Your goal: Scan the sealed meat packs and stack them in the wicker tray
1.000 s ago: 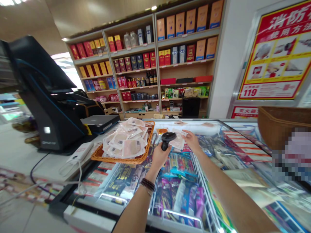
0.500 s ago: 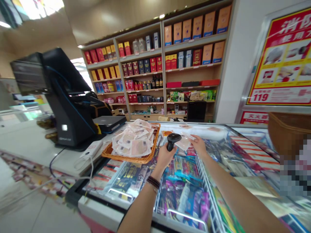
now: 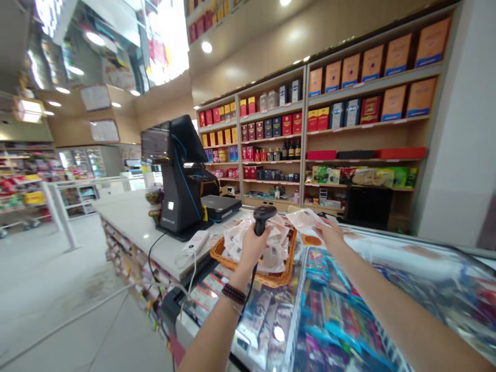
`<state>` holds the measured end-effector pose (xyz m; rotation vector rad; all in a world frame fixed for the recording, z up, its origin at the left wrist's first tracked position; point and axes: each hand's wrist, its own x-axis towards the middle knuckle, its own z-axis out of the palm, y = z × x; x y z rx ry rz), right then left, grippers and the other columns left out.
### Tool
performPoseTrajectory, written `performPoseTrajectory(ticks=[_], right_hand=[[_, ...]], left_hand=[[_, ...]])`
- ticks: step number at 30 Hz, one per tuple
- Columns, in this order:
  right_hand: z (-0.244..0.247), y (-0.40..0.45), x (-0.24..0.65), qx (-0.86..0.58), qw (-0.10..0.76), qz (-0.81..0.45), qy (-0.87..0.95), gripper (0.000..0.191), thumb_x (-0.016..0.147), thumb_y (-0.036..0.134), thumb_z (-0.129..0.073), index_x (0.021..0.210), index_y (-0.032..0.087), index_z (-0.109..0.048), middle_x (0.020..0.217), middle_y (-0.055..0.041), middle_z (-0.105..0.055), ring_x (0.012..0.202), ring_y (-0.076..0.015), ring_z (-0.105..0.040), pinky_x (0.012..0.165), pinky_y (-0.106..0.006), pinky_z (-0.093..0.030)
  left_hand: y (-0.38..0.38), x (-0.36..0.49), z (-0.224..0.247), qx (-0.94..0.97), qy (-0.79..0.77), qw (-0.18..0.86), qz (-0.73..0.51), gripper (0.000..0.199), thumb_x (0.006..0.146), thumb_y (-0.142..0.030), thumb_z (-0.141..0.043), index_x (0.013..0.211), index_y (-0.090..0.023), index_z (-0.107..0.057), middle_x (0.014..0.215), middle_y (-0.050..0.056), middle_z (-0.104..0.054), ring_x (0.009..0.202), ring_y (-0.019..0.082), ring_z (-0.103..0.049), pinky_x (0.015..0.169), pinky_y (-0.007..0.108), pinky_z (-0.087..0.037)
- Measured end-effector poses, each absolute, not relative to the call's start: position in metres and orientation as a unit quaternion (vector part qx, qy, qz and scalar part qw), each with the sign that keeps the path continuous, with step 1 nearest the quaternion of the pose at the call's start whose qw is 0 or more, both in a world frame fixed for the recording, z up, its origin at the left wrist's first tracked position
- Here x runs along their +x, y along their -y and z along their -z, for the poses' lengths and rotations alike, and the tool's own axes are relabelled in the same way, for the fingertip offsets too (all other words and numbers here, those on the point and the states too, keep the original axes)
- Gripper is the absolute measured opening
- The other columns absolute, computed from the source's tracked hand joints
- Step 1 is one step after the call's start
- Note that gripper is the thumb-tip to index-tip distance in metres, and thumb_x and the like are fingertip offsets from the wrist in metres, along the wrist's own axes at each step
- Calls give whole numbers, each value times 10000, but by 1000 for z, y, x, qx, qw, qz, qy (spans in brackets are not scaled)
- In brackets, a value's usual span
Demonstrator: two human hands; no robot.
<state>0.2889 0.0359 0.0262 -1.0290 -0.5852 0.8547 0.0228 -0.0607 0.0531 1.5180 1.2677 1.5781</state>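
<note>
My left hand (image 3: 253, 245) is wrapped round the handle of a black barcode scanner (image 3: 265, 213), held up over a wicker basket (image 3: 277, 281). A beaded bracelet circles that wrist. In the basket lies a pile of clear plastic packets (image 3: 236, 240) with pale contents, partly hidden behind my left hand. To the right, my right hand (image 3: 329, 232) pinches one clear packet (image 3: 306, 219) by its edge, raised above the freezer glass near the basket's right side. Under the packet, a round orange item (image 3: 312, 241) shows in its wrapper.
A glass-topped freezer (image 3: 271, 310) with wrapped goods stands below my arms. On the white counter (image 3: 127, 214) at left are a black checkout terminal (image 3: 178, 181), a flat black device (image 3: 220, 207) and a white corded box (image 3: 197, 241). Shelves (image 3: 304, 129) of boxes line the back wall.
The view has swung to the left. My left hand has carried the scanner leftward over the basket, and my right hand has moved the packet nearer the basket's right edge.
</note>
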Motion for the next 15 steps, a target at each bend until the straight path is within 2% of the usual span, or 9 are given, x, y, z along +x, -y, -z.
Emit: performPoseTrajectory(ticks=[5, 7, 10, 15], right_hand=[[-58, -61, 199, -464, 697, -416, 354, 333, 739, 37, -812, 1025, 191, -734, 732, 3, -741, 624, -160, -738, 576, -233, -647], [-61, -66, 170, -469, 676, -405, 399, 346, 782, 18, -746, 1088, 179, -741, 758, -1, -758, 645, -151, -741, 615, -231, -641], [-59, -71, 141, -476, 629, -351, 505, 425, 803, 11, -683, 1186, 180, -756, 899, -35, -817, 782, -173, -784, 737, -274, -657], [-50, -68, 135, -538, 508, -155, 655, 468, 827, 75, -706, 1272, 200, -782, 1178, -103, -838, 1055, -255, -793, 1006, -401, -615]], left_hand=[[61, -37, -56, 525, -543, 263, -601, 166, 916, -316, -726, 909, -173, -641, 574, -55, -557, 457, 131, -563, 509, 246, -531], [63, -53, -52, 506, -559, 264, -601, 171, 920, -313, -729, 938, -162, -651, 590, -52, -572, 456, 134, -575, 513, 254, -541], [67, -70, -43, 495, -579, 252, -597, 187, 914, -326, -752, 904, -167, -654, 583, -48, -580, 463, 144, -593, 516, 250, -521], [74, -81, -29, 507, -611, 207, -572, 203, 902, -326, -765, 824, -180, -649, 585, -26, -602, 519, 168, -633, 528, 246, -480]])
